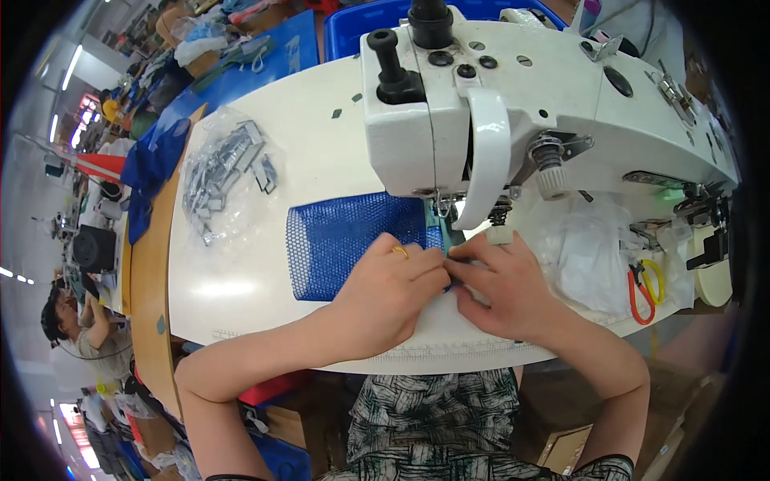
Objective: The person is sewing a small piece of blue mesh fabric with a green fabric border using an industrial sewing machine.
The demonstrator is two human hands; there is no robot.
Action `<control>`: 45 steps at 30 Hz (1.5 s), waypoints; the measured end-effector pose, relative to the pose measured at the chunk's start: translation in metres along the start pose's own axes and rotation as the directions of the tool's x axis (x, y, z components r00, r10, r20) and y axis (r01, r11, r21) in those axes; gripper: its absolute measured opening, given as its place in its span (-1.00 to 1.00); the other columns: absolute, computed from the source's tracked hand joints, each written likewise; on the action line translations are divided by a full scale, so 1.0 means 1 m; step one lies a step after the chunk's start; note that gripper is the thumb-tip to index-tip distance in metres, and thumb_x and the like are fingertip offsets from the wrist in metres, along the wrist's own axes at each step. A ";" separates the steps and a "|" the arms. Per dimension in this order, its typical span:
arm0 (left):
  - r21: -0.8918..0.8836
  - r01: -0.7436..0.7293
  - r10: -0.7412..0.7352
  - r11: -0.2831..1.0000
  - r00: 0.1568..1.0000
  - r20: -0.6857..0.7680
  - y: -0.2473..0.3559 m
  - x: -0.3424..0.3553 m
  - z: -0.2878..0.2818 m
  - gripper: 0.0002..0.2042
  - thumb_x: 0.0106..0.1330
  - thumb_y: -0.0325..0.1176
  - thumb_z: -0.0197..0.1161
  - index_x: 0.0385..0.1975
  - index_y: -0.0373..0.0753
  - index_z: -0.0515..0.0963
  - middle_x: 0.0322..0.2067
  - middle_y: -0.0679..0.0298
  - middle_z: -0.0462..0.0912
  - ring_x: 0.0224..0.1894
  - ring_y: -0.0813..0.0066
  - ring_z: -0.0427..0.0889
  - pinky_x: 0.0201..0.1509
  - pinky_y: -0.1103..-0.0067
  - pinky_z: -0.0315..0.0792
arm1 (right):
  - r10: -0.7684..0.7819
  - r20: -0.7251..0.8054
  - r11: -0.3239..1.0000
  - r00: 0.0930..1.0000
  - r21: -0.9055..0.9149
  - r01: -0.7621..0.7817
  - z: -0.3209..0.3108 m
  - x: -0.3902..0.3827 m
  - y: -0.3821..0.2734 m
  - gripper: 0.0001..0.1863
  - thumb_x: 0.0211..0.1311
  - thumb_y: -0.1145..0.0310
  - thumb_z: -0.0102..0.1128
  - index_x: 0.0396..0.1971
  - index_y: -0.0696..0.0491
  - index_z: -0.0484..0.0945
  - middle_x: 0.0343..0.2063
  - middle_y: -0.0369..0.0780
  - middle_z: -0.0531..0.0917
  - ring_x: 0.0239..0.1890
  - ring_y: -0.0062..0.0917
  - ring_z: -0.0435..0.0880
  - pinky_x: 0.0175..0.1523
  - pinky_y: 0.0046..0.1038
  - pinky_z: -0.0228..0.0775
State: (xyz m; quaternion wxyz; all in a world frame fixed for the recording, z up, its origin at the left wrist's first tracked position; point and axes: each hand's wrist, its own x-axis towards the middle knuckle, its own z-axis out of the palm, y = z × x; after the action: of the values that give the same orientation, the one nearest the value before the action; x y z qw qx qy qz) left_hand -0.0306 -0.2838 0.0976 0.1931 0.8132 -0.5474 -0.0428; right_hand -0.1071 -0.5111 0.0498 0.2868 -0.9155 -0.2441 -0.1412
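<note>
A piece of blue mesh fabric (337, 240) lies under the head of a white sewing machine (417, 144), its right edge near the needle area and a greenish-grey strip (445, 232). My left hand (393, 297), with a gold ring, has curled fingers closed on that right edge. My right hand (501, 284) is beside it, thumb and forefinger closed at the same edge, other fingers bent; its exact hold is partly hidden.
A bag of grey metal pieces (233, 168) lies left on the white table (224, 289). Red-yellow scissors (646, 293) and clear plastic bags (581, 248) lie right. A blue bin (341, 32) stands behind. A co-worker (92, 329) is at the far left.
</note>
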 end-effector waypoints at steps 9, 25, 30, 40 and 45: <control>-0.438 0.515 -0.550 0.737 0.833 0.055 -0.023 0.029 0.012 -0.79 0.41 -0.31 0.34 -0.32 -0.36 0.71 -0.53 0.07 0.69 -0.50 0.10 0.67 -0.37 0.34 0.50 | -0.161 -0.137 0.987 0.977 -0.040 0.157 0.007 0.004 -0.003 -0.66 0.05 0.45 0.39 -0.10 0.06 0.74 -0.17 -0.29 0.71 -0.22 -0.40 0.66 -0.20 -0.39 0.51; -0.695 0.691 -0.846 0.197 0.478 0.235 0.005 0.056 0.023 -0.83 0.40 -0.40 0.38 -0.34 -0.40 0.73 -0.45 0.24 0.70 -0.43 0.57 0.56 -0.36 0.53 0.45 | -0.169 -0.222 0.985 0.960 -0.067 0.158 0.005 0.005 -0.015 -0.70 0.01 0.52 0.40 -0.17 0.08 0.75 -0.11 -0.26 0.67 -0.07 -0.30 0.62 -0.16 -0.35 0.58; -0.682 0.689 -0.834 0.246 0.509 0.213 -0.002 0.047 0.022 -0.85 0.31 -0.40 0.48 -0.34 -0.39 0.75 -0.49 0.27 0.69 -0.47 0.58 0.56 -0.42 0.55 0.42 | -0.162 -0.215 0.986 0.963 -0.072 0.150 0.006 0.003 -0.017 -0.71 0.03 0.52 0.39 -0.17 0.09 0.75 -0.17 -0.25 0.65 -0.09 -0.32 0.62 -0.15 -0.36 0.57; -0.564 0.759 -0.844 0.326 0.502 0.187 -0.009 0.046 0.023 -0.86 0.19 -0.44 0.57 -0.44 -0.37 0.76 -0.48 0.23 0.74 -0.51 0.62 0.57 -0.46 0.62 0.42 | -0.145 -0.227 0.989 0.963 -0.046 0.138 0.011 0.004 -0.016 -0.72 0.05 0.53 0.39 -0.17 0.16 0.69 -0.16 -0.22 0.65 -0.11 -0.31 0.63 -0.16 -0.33 0.58; -0.587 0.759 -0.844 0.281 0.487 0.226 -0.006 0.047 0.019 -0.85 0.24 -0.41 0.53 -0.44 -0.37 0.76 -0.50 0.25 0.72 -0.51 0.62 0.57 -0.46 0.62 0.43 | -0.129 -0.194 0.992 0.972 -0.017 0.128 0.012 0.003 -0.013 -0.68 0.02 0.55 0.36 -0.14 0.16 0.67 -0.14 -0.21 0.64 -0.11 -0.29 0.63 -0.14 -0.31 0.58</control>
State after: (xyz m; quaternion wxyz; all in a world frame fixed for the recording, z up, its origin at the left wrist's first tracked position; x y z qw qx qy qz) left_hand -0.0123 -0.3298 0.0851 0.4340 0.8633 -0.0015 -0.2578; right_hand -0.1105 -0.4932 0.0469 0.2974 -0.8802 -0.2733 -0.2491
